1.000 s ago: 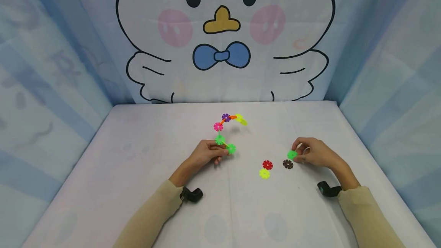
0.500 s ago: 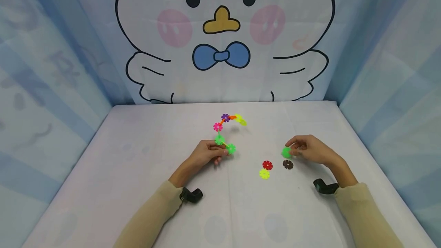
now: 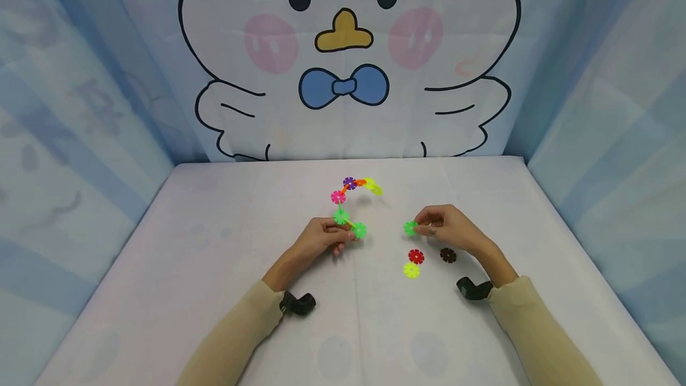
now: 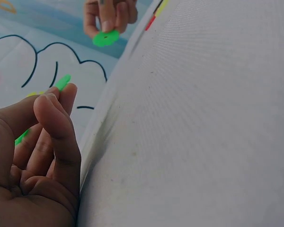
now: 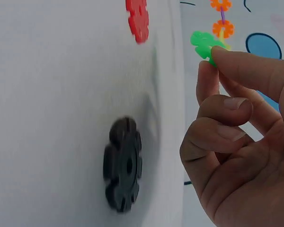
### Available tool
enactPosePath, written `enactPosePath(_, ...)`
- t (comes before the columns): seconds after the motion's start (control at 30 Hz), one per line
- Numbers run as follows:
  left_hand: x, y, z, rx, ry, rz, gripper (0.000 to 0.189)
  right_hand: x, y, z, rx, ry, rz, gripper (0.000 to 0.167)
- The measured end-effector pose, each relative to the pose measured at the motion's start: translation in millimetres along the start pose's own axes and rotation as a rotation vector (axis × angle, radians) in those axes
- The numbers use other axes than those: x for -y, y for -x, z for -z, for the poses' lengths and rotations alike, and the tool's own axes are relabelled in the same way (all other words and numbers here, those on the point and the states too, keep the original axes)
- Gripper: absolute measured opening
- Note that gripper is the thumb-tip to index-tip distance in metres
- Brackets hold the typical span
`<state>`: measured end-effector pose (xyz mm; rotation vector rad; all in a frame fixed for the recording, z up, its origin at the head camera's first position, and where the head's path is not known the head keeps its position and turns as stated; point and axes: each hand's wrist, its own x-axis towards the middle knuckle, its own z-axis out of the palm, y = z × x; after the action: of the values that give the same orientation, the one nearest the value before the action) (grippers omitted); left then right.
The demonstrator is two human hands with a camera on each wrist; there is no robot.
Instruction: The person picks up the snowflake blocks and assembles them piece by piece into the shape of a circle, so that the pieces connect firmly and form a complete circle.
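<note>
My left hand pinches the near end of a curved chain of interlocking snowflake discs, at a green disc. From there the chain arcs away through another green disc, a pink one, a purple one, orange, and yellow ones at the far end. My right hand holds a loose green snowflake disc between thumb and fingertips, above the table and to the right of the chain, apart from it. Its other fingers are curled in the right wrist view.
On the white table below the right hand lie a red disc, a yellow disc touching or close to it, and a dark brown disc. A printed cloth hangs behind the table.
My right hand has carried the green disc leftward, from above the brown disc to above the red one. The left hand and the chain have stayed almost still.
</note>
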<state>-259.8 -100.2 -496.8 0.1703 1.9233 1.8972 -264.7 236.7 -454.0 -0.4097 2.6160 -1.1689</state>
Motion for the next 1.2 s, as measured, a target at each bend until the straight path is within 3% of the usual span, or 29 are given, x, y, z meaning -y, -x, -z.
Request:
enactPosePath(0.23,2.1,-2.4,0.7,0.002,-0.006,0.000,0.031,19.3,-14.9,-24.1,-0.036,-0.032,0.038,0.011)
enactPosePath(0.53,-1.0,-1.7,-1.3,-0.001,0.004,-0.004,0.030,36.5,-26.4,-43.3,-0.018,-0.068,0.109,0.007)
enactPosePath(1.2,-3.8,0.2,-1.0,0.006,-0.002,-0.001,0.027,42.1,-27.1,-52.2,-0.010,-0.101,0.155,0.008)
